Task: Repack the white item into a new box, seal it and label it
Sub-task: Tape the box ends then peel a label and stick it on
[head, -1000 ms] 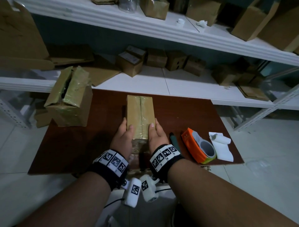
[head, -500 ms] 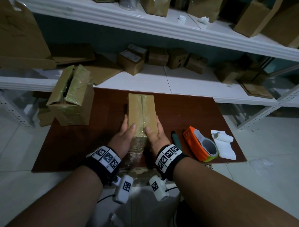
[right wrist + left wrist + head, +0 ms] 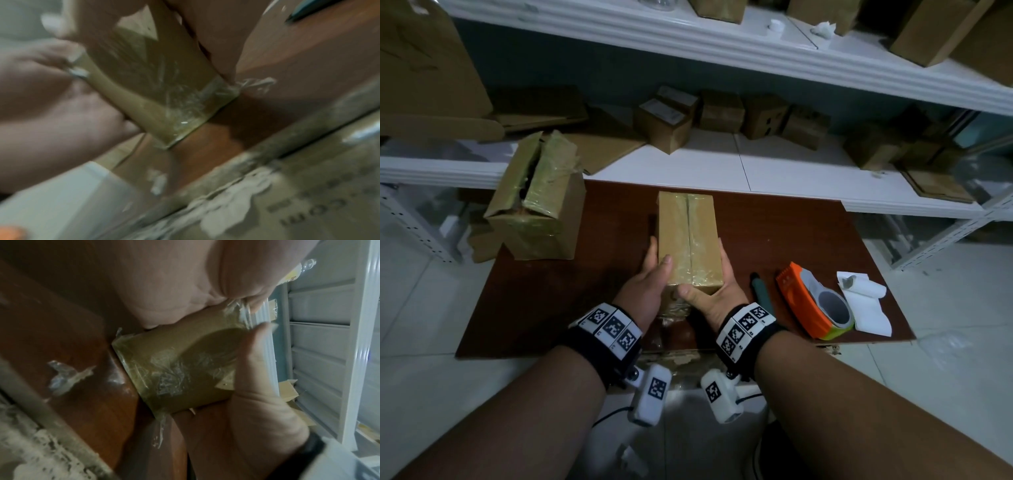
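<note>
Tape dispenser [image 3: 814, 301] right of box [image 3: 688, 236], opened carton [image 3: 537, 202] left.

The right hand [image 3: 717, 294] rolls palm-up under the near right corner of the taped box [image 3: 688, 236], its thumb now pressing the near end face rather than the top. The left hand [image 3: 650, 281] slides along the left side, thumb on the top edge. The box's near end now sits tilted up off the surface [image 3: 551, 308].
</note>
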